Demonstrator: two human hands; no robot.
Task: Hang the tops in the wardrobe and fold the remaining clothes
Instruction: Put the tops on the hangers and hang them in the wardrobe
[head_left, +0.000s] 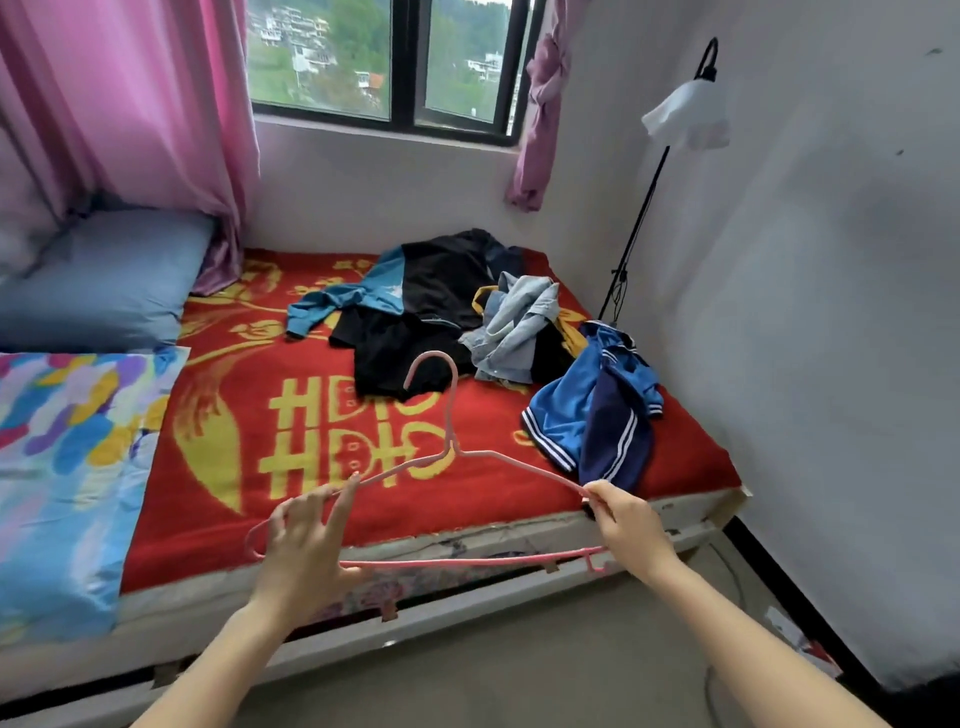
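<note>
**Pink hanger (450, 441) held above the bed (234, 519), clothes unsorted**

The hanger was held almost flat over the near edge of the bed, its hook pointing away toward the clothes. Its right shoulder was pinched by the fingers of the right hand (626, 525). The left hand (306, 540) was spread, its fingers nearly straight and laid against the left shoulder wire rather than closed round it. No garment was on the hanger.

The clothes were heaped on the far right part of the bed. A black and teal top (415, 291) was spread furthest back, a denim garment (519, 327) was bunched beside it, and striped blue shorts (587, 410) lay nearest the right edge. The wardrobe was not in view.

The hanger was judged light, thin and springy, likely to twist if carried by one end. A hold at the neck below the hook would be steadier. The top was judged soft and limp, best taken at the collar or shoulders so that the hanger could be fed through the neck opening. The denim was judged heavier and stiffer, the shorts light and slippery. Both seemed suited to folding flat on the bed.
</note>
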